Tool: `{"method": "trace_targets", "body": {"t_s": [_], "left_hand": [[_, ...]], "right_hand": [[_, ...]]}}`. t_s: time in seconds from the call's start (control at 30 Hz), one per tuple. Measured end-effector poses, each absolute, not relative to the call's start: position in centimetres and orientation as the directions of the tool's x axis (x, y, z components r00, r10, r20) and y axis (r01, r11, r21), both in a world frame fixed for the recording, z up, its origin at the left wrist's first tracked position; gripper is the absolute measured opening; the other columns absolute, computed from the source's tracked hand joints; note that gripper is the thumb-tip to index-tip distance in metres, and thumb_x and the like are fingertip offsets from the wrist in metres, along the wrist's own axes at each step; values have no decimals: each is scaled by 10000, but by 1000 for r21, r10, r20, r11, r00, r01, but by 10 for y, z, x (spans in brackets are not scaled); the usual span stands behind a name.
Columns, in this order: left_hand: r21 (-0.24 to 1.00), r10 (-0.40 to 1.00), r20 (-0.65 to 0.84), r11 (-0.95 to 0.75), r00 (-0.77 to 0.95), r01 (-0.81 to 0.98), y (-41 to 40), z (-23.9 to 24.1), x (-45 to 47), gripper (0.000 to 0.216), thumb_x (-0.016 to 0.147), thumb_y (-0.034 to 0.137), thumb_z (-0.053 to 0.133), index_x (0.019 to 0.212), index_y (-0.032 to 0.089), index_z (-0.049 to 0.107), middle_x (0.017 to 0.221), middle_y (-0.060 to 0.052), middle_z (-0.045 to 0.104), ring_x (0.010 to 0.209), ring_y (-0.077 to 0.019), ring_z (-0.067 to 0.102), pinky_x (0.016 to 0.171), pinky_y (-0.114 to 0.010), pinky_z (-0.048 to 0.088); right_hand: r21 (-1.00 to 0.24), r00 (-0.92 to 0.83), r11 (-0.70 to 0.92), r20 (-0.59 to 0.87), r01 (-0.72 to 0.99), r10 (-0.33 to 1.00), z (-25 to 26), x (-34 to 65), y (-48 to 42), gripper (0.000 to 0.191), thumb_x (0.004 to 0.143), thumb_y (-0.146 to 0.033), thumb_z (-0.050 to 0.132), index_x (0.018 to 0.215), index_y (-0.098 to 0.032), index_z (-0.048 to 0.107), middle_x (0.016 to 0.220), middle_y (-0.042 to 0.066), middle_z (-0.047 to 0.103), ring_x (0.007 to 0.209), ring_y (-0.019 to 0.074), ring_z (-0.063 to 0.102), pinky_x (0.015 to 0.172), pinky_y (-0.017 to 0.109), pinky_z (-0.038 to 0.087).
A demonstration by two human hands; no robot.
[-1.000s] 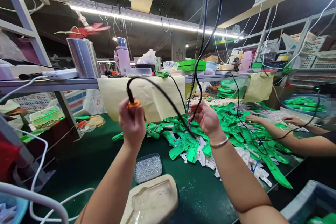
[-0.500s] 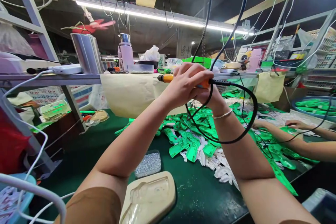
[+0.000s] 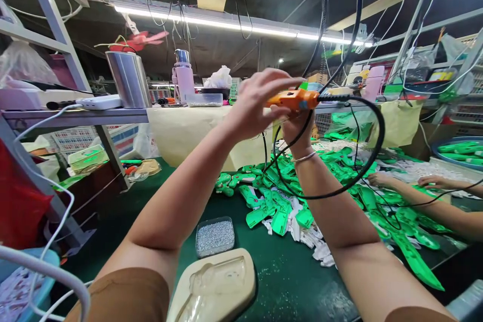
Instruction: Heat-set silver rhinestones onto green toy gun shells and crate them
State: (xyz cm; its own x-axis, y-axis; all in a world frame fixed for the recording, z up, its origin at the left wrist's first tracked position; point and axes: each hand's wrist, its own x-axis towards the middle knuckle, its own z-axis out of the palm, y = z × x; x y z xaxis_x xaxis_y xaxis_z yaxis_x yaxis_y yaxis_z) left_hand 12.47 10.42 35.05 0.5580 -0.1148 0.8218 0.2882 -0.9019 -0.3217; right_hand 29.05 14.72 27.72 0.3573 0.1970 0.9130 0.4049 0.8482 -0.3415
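Note:
Both my hands are raised at chest height over the green table (image 3: 287,276). They hold an orange electric screwdriver (image 3: 298,99) lying level, with its black cord (image 3: 372,161) looping down and right. My left hand (image 3: 252,105) curls over the tool's left end. My right hand (image 3: 298,128) grips it from below and behind; a thin bracelet sits on that wrist. The tool's tip is hidden by my left fingers.
A heap of green plastic parts (image 3: 279,211) and white parts (image 3: 313,239) covers the table's middle. A clear tray of small screws (image 3: 215,235) and a beige jig (image 3: 215,287) lie near me. A co-worker's hands (image 3: 381,179) work at the right. A shelf (image 3: 75,116) holds a steel cup (image 3: 128,80).
The screwdriver went from my left hand alone, held upright, to both hands, and it moved up and right. My right hand left the hanging cord and took the tool.

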Motion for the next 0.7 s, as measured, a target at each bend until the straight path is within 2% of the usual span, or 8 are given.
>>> {"method": "trace_targets", "body": {"t_s": [0.1, 0.17, 0.27, 0.4, 0.53, 0.63, 0.7], "left_hand": [[-114, 91, 911, -881, 402, 458, 145, 351, 109, 437, 905, 103, 504, 1308, 232, 612, 1266, -88, 642, 1200, -254, 583, 1061, -433, 480], [1, 296, 880, -784, 372, 621, 171, 347, 104, 490, 846, 22, 486, 1287, 184, 626, 1313, -117, 627, 1225, -261, 577, 1076, -417, 473], [19, 493, 770, -653, 406, 757, 198, 341, 109, 643, 764, -34, 520, 1383, 134, 565, 1486, -148, 525, 1357, -288, 497, 1149, -421, 404], [-26, 548, 690, -635, 474, 772, 219, 343, 125, 759, 791, 55, 609, 1517, 175, 421, 1609, -118, 398, 1481, -288, 356, 1228, -453, 277], [24, 586, 684, -614, 435, 789, 239, 344, 135, 524, 836, 82, 585, 1345, 205, 598, 1434, -115, 580, 1300, -288, 556, 1116, -415, 419], [33, 479, 782, -671, 398, 741, 251, 338, 134, 396, 854, 68, 562, 1217, 198, 655, 1254, -124, 671, 1118, -288, 646, 1023, -423, 481], [21, 372, 857, -717, 357, 697, 254, 332, 132, 359, 856, 94, 600, 1200, 188, 645, 1216, -140, 682, 1095, -303, 643, 1020, -471, 477]], "right_hand": [[-226, 387, 886, 920, 404, 58, 282, 304, 149, 523, 780, -377, 749, 1215, -276, 477, 1234, 82, 647, 1190, 256, 665, 1048, 508, 556], [-192, 404, 870, 915, 454, -8, 287, 315, 151, 490, 773, -371, 763, 1174, -273, 498, 1189, 76, 658, 1194, 251, 662, 1044, 484, 562], [-236, 427, 822, 904, 518, -9, 295, 331, 158, 475, 768, -346, 767, 1162, -251, 520, 1146, 83, 677, 1185, 258, 658, 1022, 477, 574], [-334, 449, 750, 892, 571, 55, 297, 349, 175, 492, 732, -332, 792, 1130, -203, 533, 1098, 94, 690, 1120, 264, 676, 1043, 494, 545], [-400, 453, 615, 888, 680, 76, 292, 363, 197, 491, 665, -322, 825, 1047, -216, 537, 1063, 64, 692, 1109, 259, 664, 1084, 505, 498], [-424, 458, 564, 884, 708, 90, 293, 371, 210, 448, 673, -302, 804, 1018, -217, 531, 1068, 75, 689, 1103, 260, 662, 1091, 498, 488], [-445, 459, 556, 879, 702, 124, 297, 375, 217, 428, 682, -282, 792, 1013, -214, 530, 1103, 103, 686, 1107, 268, 661, 1094, 490, 486]]}}
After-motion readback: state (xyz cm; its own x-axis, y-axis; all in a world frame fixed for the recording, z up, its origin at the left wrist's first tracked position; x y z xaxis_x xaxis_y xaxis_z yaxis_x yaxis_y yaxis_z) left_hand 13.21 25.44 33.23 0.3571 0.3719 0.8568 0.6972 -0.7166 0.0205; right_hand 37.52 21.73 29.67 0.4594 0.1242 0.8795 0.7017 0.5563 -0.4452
